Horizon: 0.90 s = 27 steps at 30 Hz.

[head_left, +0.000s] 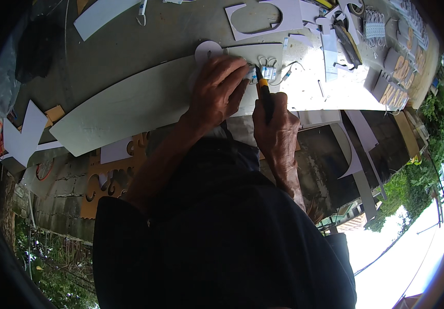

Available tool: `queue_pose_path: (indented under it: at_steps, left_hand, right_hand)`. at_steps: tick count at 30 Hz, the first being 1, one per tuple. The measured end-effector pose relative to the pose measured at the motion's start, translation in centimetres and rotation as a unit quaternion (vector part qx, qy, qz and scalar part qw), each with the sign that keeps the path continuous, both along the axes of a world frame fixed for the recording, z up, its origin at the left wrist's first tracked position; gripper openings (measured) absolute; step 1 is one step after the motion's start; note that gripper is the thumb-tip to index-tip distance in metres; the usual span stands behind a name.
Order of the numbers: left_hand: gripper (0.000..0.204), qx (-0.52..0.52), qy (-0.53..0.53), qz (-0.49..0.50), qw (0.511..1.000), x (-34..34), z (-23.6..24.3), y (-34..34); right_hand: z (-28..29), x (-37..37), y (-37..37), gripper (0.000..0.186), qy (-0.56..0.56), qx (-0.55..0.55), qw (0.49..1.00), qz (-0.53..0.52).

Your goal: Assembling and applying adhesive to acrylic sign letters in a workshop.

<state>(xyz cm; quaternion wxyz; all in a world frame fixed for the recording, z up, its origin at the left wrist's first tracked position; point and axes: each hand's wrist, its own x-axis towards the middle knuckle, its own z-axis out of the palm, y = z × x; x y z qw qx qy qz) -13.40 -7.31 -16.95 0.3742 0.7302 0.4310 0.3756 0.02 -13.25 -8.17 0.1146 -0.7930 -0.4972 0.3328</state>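
Observation:
My right hand is wrapped round a black and yellow utility knife, its tip pointing away from me. The knife tip is beside a small white and blue wired module, apparently an LED module. My left hand has its fingers bent and pinched at that module's left side; its fingertips are partly hidden. Just right of the blade lie more of these modules with looped wires. Under both hands stretches a long, curved grey board. A white disc shows beyond my left knuckles.
White cut-out sheets and a dark tool lie at the far right. Bundles of wired modules sit behind them. A white angular piece stands at left. Below the table edge is an orange-brown cut-out panel.

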Motion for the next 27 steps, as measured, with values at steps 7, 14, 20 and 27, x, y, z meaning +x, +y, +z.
queue_pose_path:
  at_steps: [7, 14, 20, 27]
  left_hand:
    - [0.027, 0.021, -0.003, -0.001, 1.0, 0.0, -0.2, -0.1]
    - [0.026, 0.007, -0.012, 0.01, 1.0, 0.1, -0.2, -0.2]
    - [0.027, 0.003, -0.01, 0.007, 1.0, 0.1, -0.1, -0.1]
    - [0.03, -0.004, -0.002, 0.006, 1.0, 0.1, 0.2, 0.0]
  right_hand:
    - [0.4, -0.4, -0.4, 0.017, -0.033, -0.033, 0.999, -0.01]
    - [0.7, -0.6, -0.7, 0.017, -0.044, -0.041, 0.998, -0.006]
    - [0.7, -0.5, -1.1, 0.019, -0.021, -0.042, 0.999, -0.005]
    - [0.8, -0.6, -1.5, 0.015, -0.033, -0.042, 0.998, -0.013]
